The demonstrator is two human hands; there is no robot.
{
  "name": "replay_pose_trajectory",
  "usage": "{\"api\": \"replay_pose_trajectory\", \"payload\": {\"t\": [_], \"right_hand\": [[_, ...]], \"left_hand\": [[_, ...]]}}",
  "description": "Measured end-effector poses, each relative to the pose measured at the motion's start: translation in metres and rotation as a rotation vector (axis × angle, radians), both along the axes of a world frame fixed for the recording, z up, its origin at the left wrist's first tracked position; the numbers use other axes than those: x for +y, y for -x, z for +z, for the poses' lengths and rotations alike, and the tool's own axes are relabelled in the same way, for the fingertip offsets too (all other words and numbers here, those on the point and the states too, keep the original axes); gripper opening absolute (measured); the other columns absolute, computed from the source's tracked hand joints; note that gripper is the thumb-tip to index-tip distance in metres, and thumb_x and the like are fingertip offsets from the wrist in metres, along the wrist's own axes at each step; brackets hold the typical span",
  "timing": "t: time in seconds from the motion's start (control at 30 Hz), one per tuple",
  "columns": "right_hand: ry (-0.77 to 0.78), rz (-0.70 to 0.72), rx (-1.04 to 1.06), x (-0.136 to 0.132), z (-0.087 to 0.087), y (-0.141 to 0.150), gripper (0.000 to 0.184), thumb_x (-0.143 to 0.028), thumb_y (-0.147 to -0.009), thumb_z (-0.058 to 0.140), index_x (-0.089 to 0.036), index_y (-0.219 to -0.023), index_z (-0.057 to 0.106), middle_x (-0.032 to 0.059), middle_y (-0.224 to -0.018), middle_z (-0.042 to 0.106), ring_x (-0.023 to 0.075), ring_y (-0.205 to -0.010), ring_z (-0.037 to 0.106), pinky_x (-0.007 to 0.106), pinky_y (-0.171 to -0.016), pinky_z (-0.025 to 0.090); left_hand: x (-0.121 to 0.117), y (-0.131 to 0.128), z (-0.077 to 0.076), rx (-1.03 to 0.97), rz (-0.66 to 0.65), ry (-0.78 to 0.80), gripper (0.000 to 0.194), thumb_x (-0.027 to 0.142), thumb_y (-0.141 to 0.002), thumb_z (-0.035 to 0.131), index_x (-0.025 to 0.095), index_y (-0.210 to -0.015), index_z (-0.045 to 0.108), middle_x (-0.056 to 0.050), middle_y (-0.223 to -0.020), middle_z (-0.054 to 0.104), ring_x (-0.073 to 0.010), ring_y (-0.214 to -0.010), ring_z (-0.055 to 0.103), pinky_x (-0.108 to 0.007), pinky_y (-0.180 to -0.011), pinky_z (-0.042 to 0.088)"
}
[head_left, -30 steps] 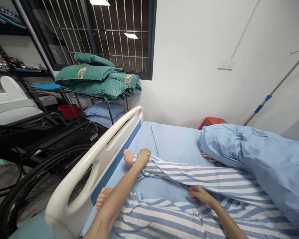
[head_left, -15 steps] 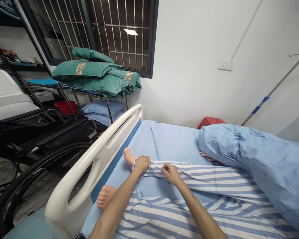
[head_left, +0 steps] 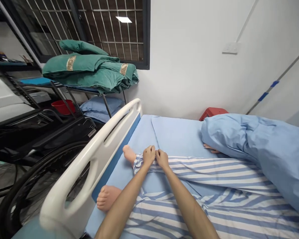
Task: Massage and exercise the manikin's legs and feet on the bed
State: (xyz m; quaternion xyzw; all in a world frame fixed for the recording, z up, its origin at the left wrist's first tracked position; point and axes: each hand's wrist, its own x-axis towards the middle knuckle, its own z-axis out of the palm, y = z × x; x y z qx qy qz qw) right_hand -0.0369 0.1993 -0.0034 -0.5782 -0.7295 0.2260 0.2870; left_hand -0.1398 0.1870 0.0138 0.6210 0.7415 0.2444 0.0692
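Striped blue-and-white trousers (head_left: 209, 171) cover the legs of a figure lying on the bed; its smooth feet look like a manikin's. Close to the far foot (head_left: 129, 154), my left hand (head_left: 149, 156) is closed on the far trouser leg. Right beside it, my right hand (head_left: 161, 159) has its fingers curled on the same cloth, thumbs nearly touching. The cloth between the fingers is mostly hidden. Nearer to me lies the other foot (head_left: 107, 198), partly behind my left forearm.
A white bed end board (head_left: 99, 156) stands left, with a wheelchair (head_left: 52, 159) beyond it. A blue quilt (head_left: 241, 142) covers the figure's upper part, a hand (head_left: 211, 148) showing under its edge. Green folded bedding (head_left: 94, 71) sits below the window. A red object (head_left: 212, 113) stands behind the bed.
My right hand has moved left along the trouser leg to meet my left hand. My left hand has shifted slightly away from the foot, and the view has turned a little.
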Motion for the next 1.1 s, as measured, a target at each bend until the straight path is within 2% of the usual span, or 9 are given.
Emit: {"api": "replay_pose_trajectory", "payload": {"t": [0.17, 0.3, 0.43, 0.57, 0.63, 0.8, 0.9, 1.0, 1.1], "right_hand": [[-0.051, -0.008, -0.022, 0.003, 0.008, -0.002, 0.036, -0.027, -0.098, 0.038, -0.02, -0.068, 0.058, 0.002, -0.066, 0.064, 0.0143, -0.063, 0.053, 0.026, -0.06, 0.026], [-0.114, 0.044, -0.069, 0.009, 0.021, -0.005, 0.033, -0.029, -0.096, 0.043, -0.02, -0.068, 0.058, 0.0009, -0.061, 0.061, 0.0139, -0.058, 0.049, 0.027, -0.059, 0.023], [-0.083, 0.035, 0.023, 0.011, 0.013, -0.004, 0.038, -0.033, -0.096, 0.039, -0.021, -0.062, 0.052, 0.0, -0.057, 0.056, 0.0135, -0.056, 0.044, 0.027, -0.058, 0.023], [-0.063, -0.026, 0.14, 0.01, -0.009, -0.003, 0.04, -0.038, -0.094, 0.036, -0.022, -0.06, 0.049, 0.0008, -0.057, 0.055, 0.0145, -0.056, 0.043, 0.028, -0.058, 0.023], [-0.061, -0.037, 0.232, 0.012, -0.013, -0.005, 0.042, -0.043, -0.093, 0.035, -0.022, -0.058, 0.048, 0.0006, -0.056, 0.053, 0.0148, -0.056, 0.043, 0.028, -0.058, 0.024], [-0.018, -0.065, 0.489, 0.021, -0.008, -0.011, 0.043, -0.05, -0.088, 0.034, -0.023, -0.055, 0.043, -0.0021, -0.052, 0.045, 0.0141, -0.055, 0.042, 0.026, -0.056, 0.029], [-0.006, -0.09, 0.573, 0.024, -0.006, -0.011, 0.041, -0.048, -0.086, 0.034, -0.024, -0.053, 0.037, -0.0033, -0.05, 0.041, 0.0133, -0.054, 0.039, 0.025, -0.055, 0.032], [0.0, -0.101, 0.525, 0.025, -0.001, -0.011, 0.04, -0.045, -0.087, 0.034, -0.024, -0.053, 0.037, -0.0026, -0.051, 0.043, 0.0131, -0.054, 0.038, 0.026, -0.054, 0.031], [-0.058, -0.052, 0.318, 0.026, 0.013, -0.018, 0.04, -0.041, -0.09, 0.037, -0.023, -0.054, 0.041, -0.0017, -0.052, 0.045, 0.0134, -0.054, 0.037, 0.027, -0.054, 0.026]], "left_hand": [[-0.003, -0.01, -0.018, -0.066, 0.051, 0.044, 0.032, 0.026, -0.1, 0.039, 0.018, -0.088, 0.068, -0.011, -0.092, 0.073, -0.0203, -0.085, 0.065, -0.028, -0.071, 0.035], [-0.007, -0.007, -0.022, -0.085, 0.036, 0.076, 0.037, 0.03, -0.101, 0.037, 0.019, -0.092, 0.071, -0.011, -0.098, 0.074, -0.0213, -0.09, 0.066, -0.028, -0.073, 0.036], [-0.008, -0.007, -0.021, -0.097, 0.063, 0.08, 0.038, 0.032, -0.101, 0.037, 0.019, -0.091, 0.071, -0.01, -0.096, 0.074, -0.0194, -0.091, 0.066, -0.027, -0.076, 0.038], [-0.006, -0.01, -0.018, -0.156, 0.079, 0.06, 0.032, 0.029, -0.099, 0.042, 0.02, -0.084, 0.07, -0.007, -0.09, 0.073, -0.0164, -0.085, 0.065, -0.025, -0.073, 0.038], [-0.002, -0.016, -0.011, -0.22, 0.08, 0.031, 0.032, 0.028, -0.098, 0.043, 0.019, -0.08, 0.068, -0.006, -0.085, 0.072, -0.0149, -0.079, 0.063, -0.025, -0.071, 0.037], [0.014, -0.039, 0.005, -0.368, 0.086, -0.037, 0.048, 0.031, -0.102, 0.028, 0.017, -0.074, 0.063, -0.004, -0.073, 0.067, -0.0118, -0.068, 0.055, -0.023, -0.066, 0.036], [0.017, -0.048, 0.003, -0.41, 0.094, -0.031, 0.048, 0.031, -0.102, 0.028, 0.016, -0.073, 0.063, -0.006, -0.072, 0.067, -0.0133, -0.069, 0.054, -0.024, -0.067, 0.035], [0.013, -0.05, -0.006, -0.407, 0.119, 0.004, 0.043, 0.031, -0.1, 0.036, 0.015, -0.073, 0.066, -0.01, -0.075, 0.068, -0.0163, -0.072, 0.055, -0.027, -0.068, 0.033], [0.011, -0.049, -0.011, -0.385, 0.119, 0.052, 0.045, 0.034, -0.1, 0.035, 0.017, -0.074, 0.068, -0.011, -0.079, 0.07, -0.0174, -0.074, 0.057, -0.027, -0.067, 0.031]]}}
